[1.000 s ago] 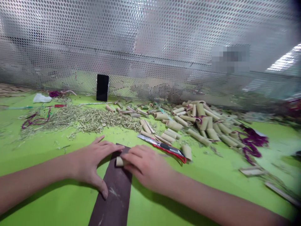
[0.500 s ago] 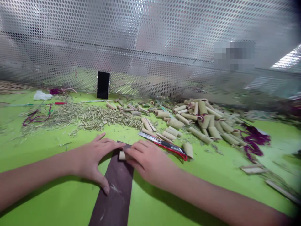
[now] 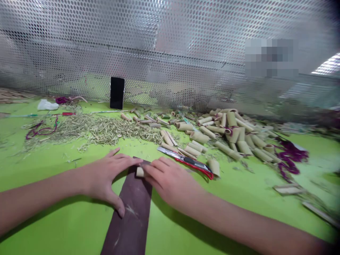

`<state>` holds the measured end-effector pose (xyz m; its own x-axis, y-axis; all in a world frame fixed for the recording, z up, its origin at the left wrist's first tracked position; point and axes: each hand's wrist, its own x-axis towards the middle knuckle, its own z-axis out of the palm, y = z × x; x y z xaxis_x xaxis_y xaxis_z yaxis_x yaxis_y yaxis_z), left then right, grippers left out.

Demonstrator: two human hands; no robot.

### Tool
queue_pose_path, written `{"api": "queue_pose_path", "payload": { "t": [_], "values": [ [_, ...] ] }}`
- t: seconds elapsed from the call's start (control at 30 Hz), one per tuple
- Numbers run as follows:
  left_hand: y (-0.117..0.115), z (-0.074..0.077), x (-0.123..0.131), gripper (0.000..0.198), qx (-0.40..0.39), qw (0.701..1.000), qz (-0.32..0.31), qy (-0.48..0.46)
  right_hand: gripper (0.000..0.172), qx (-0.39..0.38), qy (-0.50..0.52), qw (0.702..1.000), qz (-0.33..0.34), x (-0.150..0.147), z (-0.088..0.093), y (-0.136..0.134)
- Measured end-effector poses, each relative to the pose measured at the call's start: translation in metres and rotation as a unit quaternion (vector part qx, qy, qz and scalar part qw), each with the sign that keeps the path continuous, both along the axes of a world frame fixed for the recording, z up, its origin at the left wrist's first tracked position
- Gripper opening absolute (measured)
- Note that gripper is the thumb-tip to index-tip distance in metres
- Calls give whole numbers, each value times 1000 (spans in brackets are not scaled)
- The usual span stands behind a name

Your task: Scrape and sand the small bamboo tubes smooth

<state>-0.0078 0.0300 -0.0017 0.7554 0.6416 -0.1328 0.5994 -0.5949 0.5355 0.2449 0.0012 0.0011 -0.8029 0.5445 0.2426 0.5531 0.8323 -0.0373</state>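
Note:
A dark brown strip of sandpaper (image 3: 132, 205) lies flat on the green table. My left hand (image 3: 103, 179) is spread, its fingertips on the strip's far end and its thumb on the left edge. My right hand (image 3: 170, 177) has its fingers closed on a short piece of bamboo tube (image 3: 140, 172), pressed against the sandpaper near that far end. Only the pale left end of the piece shows; my fingers cover the rest. Just beyond my right hand lies a red utility knife (image 3: 188, 162), its blade pointing left, with a short tube (image 3: 214, 168) by its handle.
A pile of cut bamboo tubes (image 3: 236, 134) spreads at the right, with purple yarn (image 3: 292, 156) beside it. Shavings (image 3: 106, 129) cover the middle left. A phone (image 3: 117, 92) stands against the perforated metal screen (image 3: 159, 42). Split bamboo pieces (image 3: 289, 189) lie far right.
My right hand and the bamboo piece have shifted very slightly toward the sandpaper's far end. The view has tilted a little; my left hand stays on the strip.

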Motion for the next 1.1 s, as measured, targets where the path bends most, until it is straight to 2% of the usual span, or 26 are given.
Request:
{"api": "queue_pose_path", "payload": {
  "t": [0.07, 0.2, 0.4, 0.57, 0.7, 0.83, 0.97, 1.0, 1.1],
  "values": [
    [1, -1, 0, 117, 6, 1000, -6, -10, 18, 23, -22, 999, -30, 0, 1, 3],
    [1, -2, 0, 117, 6, 1000, -4, -14, 18, 40, -32, 998, -19, 1, 2, 7],
    [0, 1, 2, 117, -9, 1000, 1, -8, 15, 22, -15, 999, -34, 0, 3, 5],
    [0, 3, 3, 117, -22, 1000, 4, 6, 16, -50, -1, 998, 47, 1, 6, -5],
    [0, 2, 2, 117, -14, 1000, 5, 1, 19, -19, -13, 999, -35, 2, 7, -3],
    [-1, 1, 1, 117, -11, 1000, 4, 6, 17, -45, -17, 997, 53, 0, 8, -4],
    [-1, 1, 1, 117, -5, 1000, 7, 4, 16, -37, 6, 999, -17, -1, 9, -2],
    [-1, 1, 1, 118, -5, 1000, 5, 4, 15, -42, 3, 999, -4, 0, 9, -2],
    [-1, 1, 0, 118, -9, 1000, 3, 8, 17, -65, -15, 993, 101, 0, 7, -1]
  ]
}}
